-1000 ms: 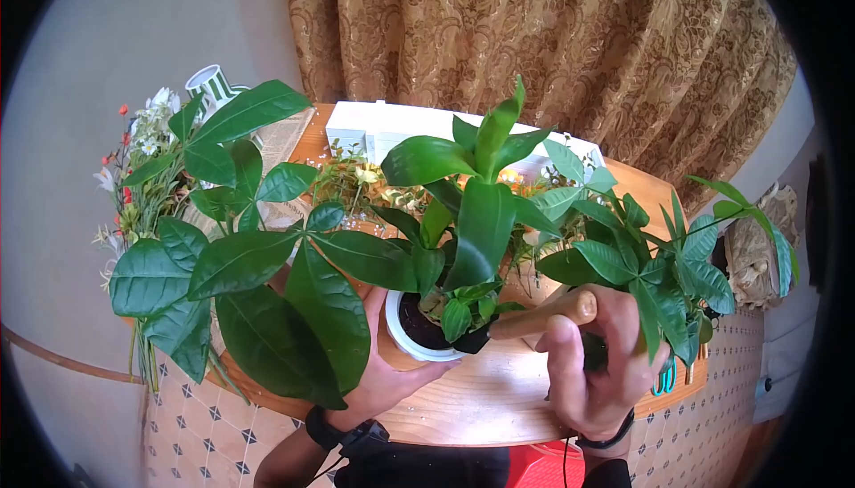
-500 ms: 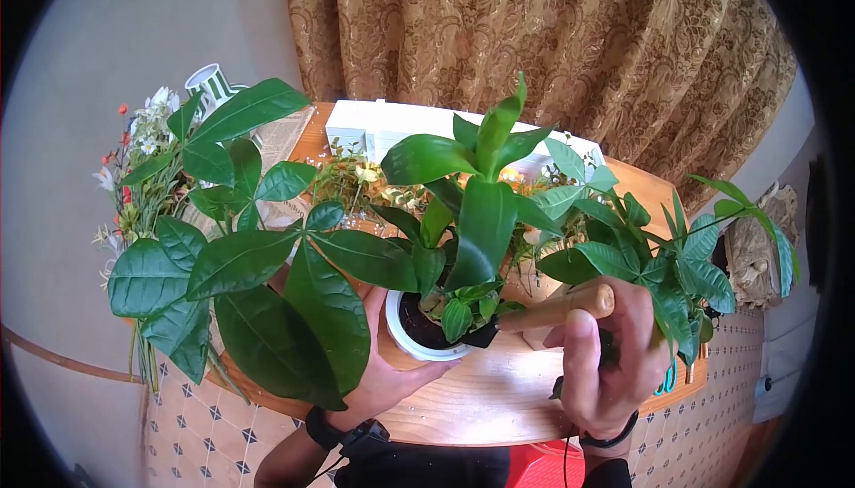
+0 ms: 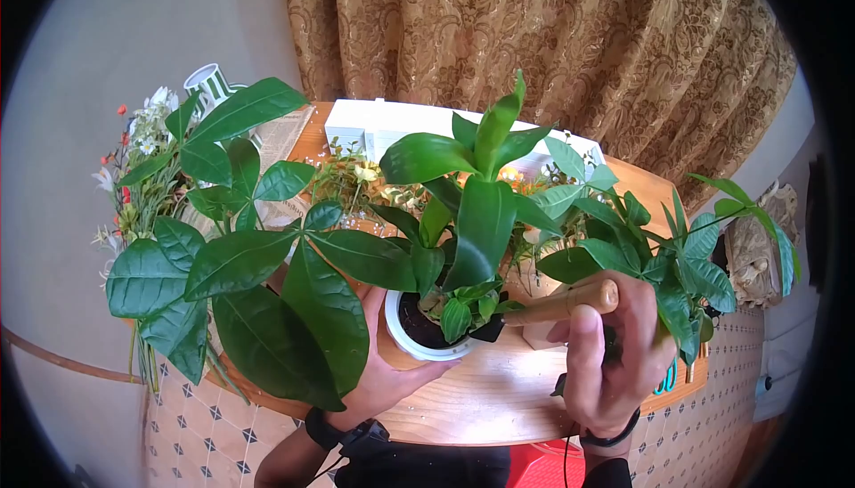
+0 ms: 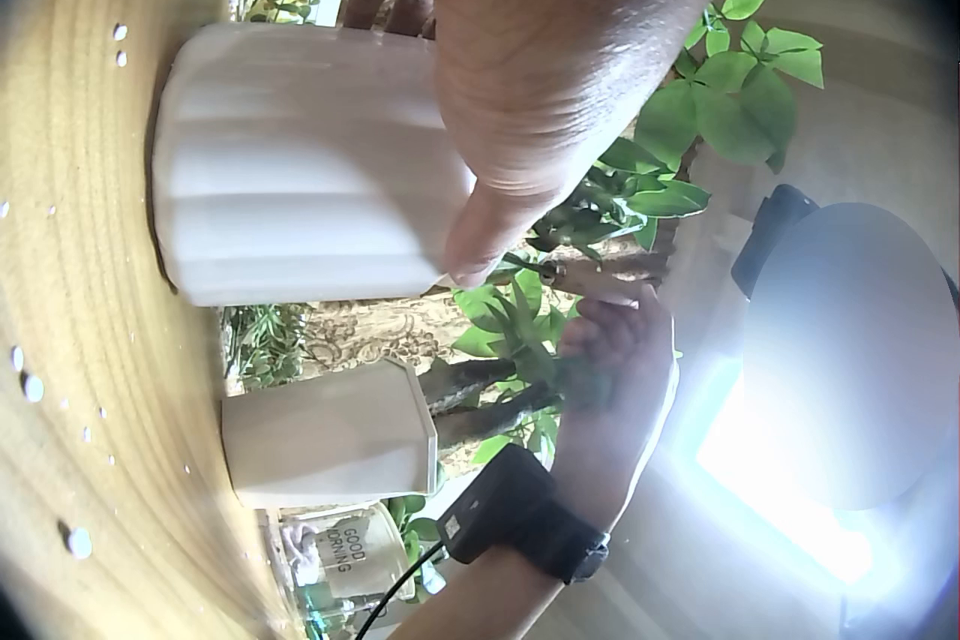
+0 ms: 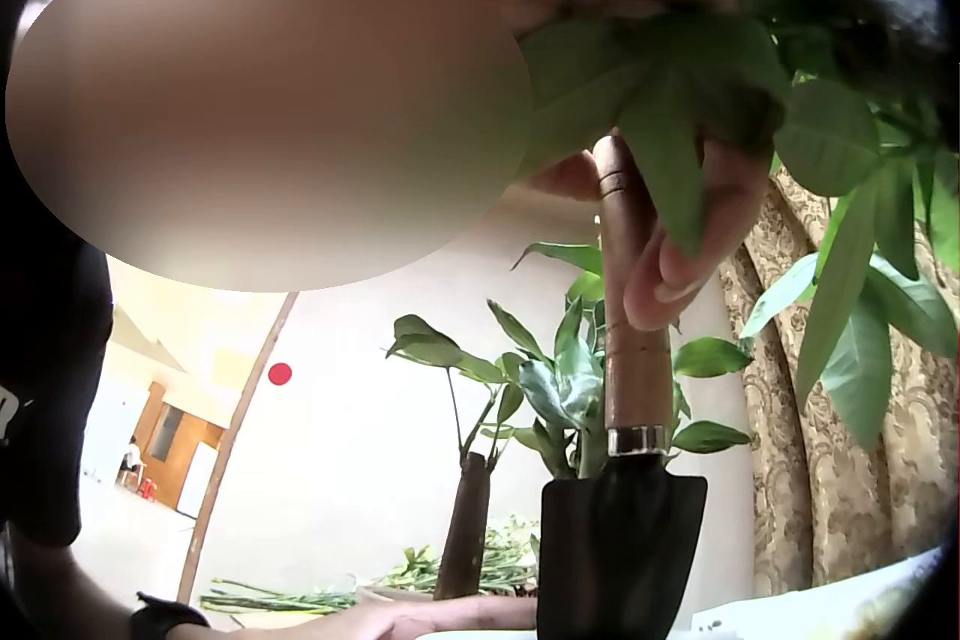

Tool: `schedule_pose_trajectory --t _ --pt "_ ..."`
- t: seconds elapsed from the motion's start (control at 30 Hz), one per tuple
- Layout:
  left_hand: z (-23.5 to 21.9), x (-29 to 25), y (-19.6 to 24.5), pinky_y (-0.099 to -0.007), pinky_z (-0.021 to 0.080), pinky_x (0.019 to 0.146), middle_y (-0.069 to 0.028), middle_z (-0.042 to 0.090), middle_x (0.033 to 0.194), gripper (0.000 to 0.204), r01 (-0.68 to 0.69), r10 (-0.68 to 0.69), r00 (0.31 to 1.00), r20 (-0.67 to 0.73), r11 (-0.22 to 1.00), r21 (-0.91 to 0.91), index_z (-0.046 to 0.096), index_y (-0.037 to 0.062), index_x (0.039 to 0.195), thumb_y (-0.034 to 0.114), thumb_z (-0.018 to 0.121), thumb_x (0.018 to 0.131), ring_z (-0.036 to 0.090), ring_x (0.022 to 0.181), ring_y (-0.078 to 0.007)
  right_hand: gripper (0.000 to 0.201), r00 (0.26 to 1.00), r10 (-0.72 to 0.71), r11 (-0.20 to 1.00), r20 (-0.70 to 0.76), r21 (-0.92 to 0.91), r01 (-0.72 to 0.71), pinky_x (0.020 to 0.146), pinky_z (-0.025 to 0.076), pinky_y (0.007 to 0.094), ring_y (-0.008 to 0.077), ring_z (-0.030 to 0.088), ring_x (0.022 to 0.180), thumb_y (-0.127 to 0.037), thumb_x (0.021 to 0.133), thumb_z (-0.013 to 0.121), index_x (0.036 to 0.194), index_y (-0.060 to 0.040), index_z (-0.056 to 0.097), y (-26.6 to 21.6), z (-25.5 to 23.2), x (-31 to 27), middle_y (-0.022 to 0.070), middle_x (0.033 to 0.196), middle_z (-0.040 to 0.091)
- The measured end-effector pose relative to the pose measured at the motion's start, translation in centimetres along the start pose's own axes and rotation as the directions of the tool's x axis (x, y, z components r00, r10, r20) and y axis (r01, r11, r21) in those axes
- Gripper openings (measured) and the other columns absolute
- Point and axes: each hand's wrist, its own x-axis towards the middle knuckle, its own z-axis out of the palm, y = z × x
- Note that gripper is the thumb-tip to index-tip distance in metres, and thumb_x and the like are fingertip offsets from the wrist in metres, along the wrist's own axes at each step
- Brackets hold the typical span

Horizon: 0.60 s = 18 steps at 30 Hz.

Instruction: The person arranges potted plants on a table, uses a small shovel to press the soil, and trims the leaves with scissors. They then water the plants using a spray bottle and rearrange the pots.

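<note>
A white pot [image 3: 410, 346] with dark soil [image 3: 417, 321] and a broad-leaved green plant [image 3: 485, 221] stands on the wooden table. My left hand [image 3: 392, 384] grips the pot's left and near sides; in the left wrist view its thumb lies at the rim of the ribbed pot [image 4: 300, 168]. On the right, my right hand [image 3: 619, 368] holds a hand trowel by its wooden handle [image 3: 563, 304]. The black blade [image 5: 623, 550] points down in the right wrist view. From the head, the blade is at the pot's right rim, partly covered by small leaves.
Large leaves [image 3: 249, 261] spread over my left forearm side. A second white pot [image 4: 330, 438] with a thick-stemmed plant stands right of the first. Artificial flowers [image 3: 147, 145] lie at left, a white box-like thing [image 3: 401, 121] at the back. White granules [image 4: 33, 388] dot the table.
My right hand and the trowel have shifted slightly right, and the blade has moved from the near right of the rim outward. My left hand stays on the pot.
</note>
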Motion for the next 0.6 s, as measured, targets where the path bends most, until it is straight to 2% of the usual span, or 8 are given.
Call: schedule_pose_trajectory --t 0.47,0.6 --pt "0.12 -0.04 -0.01 -0.0383 0.045 0.110 -0.0157 0.047 0.141 0.113 0.001 -0.001 1.000 -0.007 0.999 -0.047 0.029 -0.0044 0.150 0.015 0.098 0.063 0.053 0.130 -0.0245 0.020 0.999 -0.020 1.000 0.027 0.002 0.019 0.053 0.048 0.0284 0.0175 0.062 0.056 -0.011 0.087 0.071 0.101 0.0025 0.064 -0.28 -0.31 -0.01 0.0080 0.078 0.065" --pt "0.00 -0.01 0.12 -0.0385 0.046 0.110 -0.0158 0.047 0.141 0.113 0.007 -0.007 1.000 -0.003 1.000 0.000 0.029 -0.0047 0.150 0.015 0.098 0.063 0.053 0.130 -0.0248 0.020 0.997 -0.061 0.998 0.044 -0.033 0.062 0.054 0.048 0.0285 0.0171 0.062 0.057 -0.010 0.087 0.071 0.101 0.0022 0.064 -0.45 -0.08 0.30 0.0084 0.078 0.065"
